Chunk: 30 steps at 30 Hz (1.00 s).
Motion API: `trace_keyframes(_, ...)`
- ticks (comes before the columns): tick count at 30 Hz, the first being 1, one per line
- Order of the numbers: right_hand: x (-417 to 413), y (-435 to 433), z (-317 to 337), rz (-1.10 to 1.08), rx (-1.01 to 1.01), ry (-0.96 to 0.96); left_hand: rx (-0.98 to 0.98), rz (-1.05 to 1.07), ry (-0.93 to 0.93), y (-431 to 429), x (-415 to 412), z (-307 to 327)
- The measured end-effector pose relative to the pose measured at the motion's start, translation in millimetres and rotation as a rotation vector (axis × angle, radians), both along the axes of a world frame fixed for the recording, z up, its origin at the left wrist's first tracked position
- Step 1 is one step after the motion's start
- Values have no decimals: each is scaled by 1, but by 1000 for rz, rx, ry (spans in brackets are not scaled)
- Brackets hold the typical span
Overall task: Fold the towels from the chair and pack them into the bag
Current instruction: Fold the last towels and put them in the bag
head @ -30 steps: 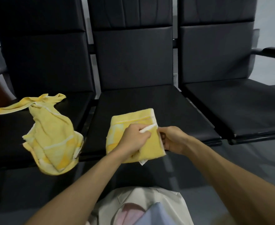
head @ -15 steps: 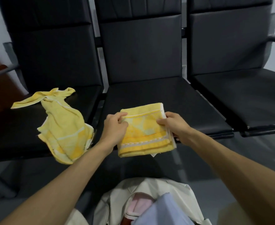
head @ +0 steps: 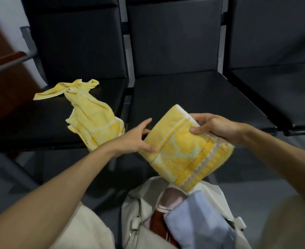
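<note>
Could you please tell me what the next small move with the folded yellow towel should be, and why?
Probably lower the folded yellow towel straight down into the bag. The left hand and right hand hold it, already folded, over the bag's open mouth, where a blue towel is packed.

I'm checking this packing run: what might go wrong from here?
The folded yellow towel, pinched at its edges by the left hand and right hand, may fall open on lowering. The white bag shows a blue cloth at its mouth, so room looks tight. The crumpled yellow towel overhangs its seat and might slide off.
</note>
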State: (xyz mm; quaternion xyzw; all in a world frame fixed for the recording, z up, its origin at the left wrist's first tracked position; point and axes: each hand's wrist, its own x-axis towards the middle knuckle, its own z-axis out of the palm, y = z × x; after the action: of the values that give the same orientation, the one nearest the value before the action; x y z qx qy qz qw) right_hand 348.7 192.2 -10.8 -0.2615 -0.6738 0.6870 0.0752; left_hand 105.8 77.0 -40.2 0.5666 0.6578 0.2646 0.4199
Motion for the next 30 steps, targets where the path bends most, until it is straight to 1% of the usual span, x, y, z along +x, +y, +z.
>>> trace_keyframes(3,4,-8,-4,96,-5,-88,-63,-67,-24,-17,7,-7)
trace_keyframes(6,10,-16,-15,93,11,-229,-150,-93,-67,-33,18,-22)
trace_keyframes(8,15,-24,-31,105,38,-337,-247,-128,-104,-44,28,-40)
trace_keyframes(10,18,-33,-51,170,76,-467,-359,-143,-143,-54,39,-63)
trace_keyframes(12,16,-42,-76,239,182,-637,-427,-147,-131,-64,53,-93)
trace_keyframes(14,12,-50,-108,317,349,-804,-451,-142,-68,-75,65,-124)
trace_keyframes(16,6,-61,-140,345,509,-919,-459,-159,-12,-85,71,-151)
trace_keyframes(17,4,-66,-153,331,570,-947,-466,-173,5,-89,71,-159)
trace_keyframes(18,3,-69,-164,298,628,-959,-473,-169,-4,-91,68,-165)
trace_keyframes(19,2,-72,-173,269,701,-962,-476,-111,-34,-90,63,-168)
trace_keyframes(21,0,-79,-178,224,887,-937,-428,145,-84,-87,50,-170)
trace_keyframes(22,-1,-81,-177,193,978,-924,-368,269,-48,-84,43,-174)
trace_keyframes(23,-3,-84,-176,174,1068,-921,-301,325,37,-80,37,-180)
trace_keyframes(24,-5,-87,-173,172,1135,-930,-259,324,122,-78,34,-185)
trace_keyframes(25,-6,-90,-173,168,1167,-941,-247,298,192,-76,35,-190)
trace_keyframes(26,-6,-93,-172,151,1157,-942,-239,270,242,-74,38,-195)
trace_keyframes(30,3,-99,-186,64,999,-834,-182,251,378,-65,56,-207)
